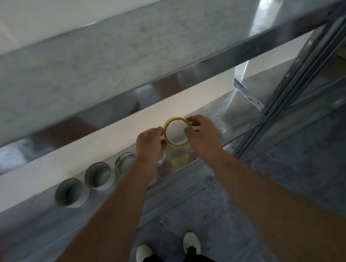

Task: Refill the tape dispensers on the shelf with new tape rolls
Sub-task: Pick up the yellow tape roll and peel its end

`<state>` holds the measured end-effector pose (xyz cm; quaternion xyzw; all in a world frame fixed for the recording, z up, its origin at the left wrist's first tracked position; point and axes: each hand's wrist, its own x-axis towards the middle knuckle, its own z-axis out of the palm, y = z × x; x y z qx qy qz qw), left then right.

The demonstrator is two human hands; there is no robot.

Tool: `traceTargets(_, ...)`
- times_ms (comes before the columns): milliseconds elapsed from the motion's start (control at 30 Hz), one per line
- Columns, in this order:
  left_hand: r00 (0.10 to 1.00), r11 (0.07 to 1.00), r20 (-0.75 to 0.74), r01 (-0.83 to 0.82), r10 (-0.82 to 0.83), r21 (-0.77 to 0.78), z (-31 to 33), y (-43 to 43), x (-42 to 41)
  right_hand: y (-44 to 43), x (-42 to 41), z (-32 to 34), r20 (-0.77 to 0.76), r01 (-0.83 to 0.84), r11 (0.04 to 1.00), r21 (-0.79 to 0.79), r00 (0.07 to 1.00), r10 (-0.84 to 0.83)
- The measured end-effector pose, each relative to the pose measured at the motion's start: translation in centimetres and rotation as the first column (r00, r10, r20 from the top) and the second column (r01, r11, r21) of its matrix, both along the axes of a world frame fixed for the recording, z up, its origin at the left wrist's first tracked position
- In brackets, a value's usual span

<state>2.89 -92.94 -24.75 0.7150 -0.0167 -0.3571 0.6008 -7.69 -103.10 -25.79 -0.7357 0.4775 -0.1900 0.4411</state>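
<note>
I hold a yellow tape roll between both hands, just above the metal shelf near the middle of the frame. My left hand pinches its left edge with closed fingers, and my right hand grips the right edge, thumb and fingertips curled over the rim. The roll is tilted so its open hole faces me. Below it a yellowish reflection shows on the shelf. To the lower left, three more rolls lie in a row on the same shelf, the nearest partly hidden by my left forearm. At the bottom of the frame my white shoes stand on the grey floor.
</note>
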Motion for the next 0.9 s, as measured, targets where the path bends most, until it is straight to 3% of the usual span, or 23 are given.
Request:
traceTargets(400,0.988,1.000,0.154,0.029,-0.027,-0.011,4.1,9.8,0.5,8.0,1.2,4.3,0.057,-0.005,0.994,-0.109,0.998,0.011)
traceTargets(600,0.900,0.989,0.412,0.146,-0.145,0.028,5.9,16.9,-0.3,14.6,1.1,6.2,0.036,-0.043,0.974,-0.223,0.998,0.053)
traceTargets(900,0.818,0.982,0.550,0.190,-0.167,0.015,6.0,27.9,-2.5,25.5,-0.5,9.2,0.087,-0.005,0.953,-0.304,0.996,0.033)
